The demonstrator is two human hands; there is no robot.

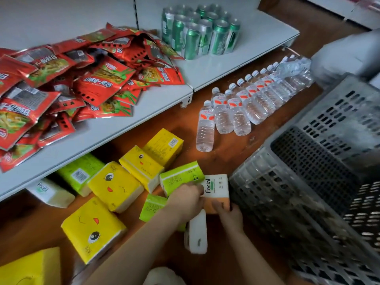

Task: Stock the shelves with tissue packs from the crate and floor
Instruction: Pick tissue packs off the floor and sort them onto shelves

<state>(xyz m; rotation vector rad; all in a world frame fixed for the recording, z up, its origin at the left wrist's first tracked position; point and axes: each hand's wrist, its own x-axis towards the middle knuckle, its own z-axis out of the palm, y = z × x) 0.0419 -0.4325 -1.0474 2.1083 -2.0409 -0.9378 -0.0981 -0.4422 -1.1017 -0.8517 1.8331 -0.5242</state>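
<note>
Tissue packs lie scattered on the wooden floor below the white shelf (115,128). Both my hands are on a white and orange "Facial" pack (218,188) beside the grey crate (308,182). My left hand (186,197) grips its left side and my right hand (229,214) holds its lower edge. A green pack (181,177) touches it on the left. A plain white pack (196,233) lies under my forearms. Several yellow packs with cartoon faces (115,186) (92,229) and green ones (80,171) lie to the left.
Red snack packets (61,83) are heaped on the shelf, with green cans (197,31) further along. Water bottles (242,108) stand in a row on the floor. Another white "Facial" pack (49,192) sits under the shelf. A yellow pack (30,268) is at bottom left.
</note>
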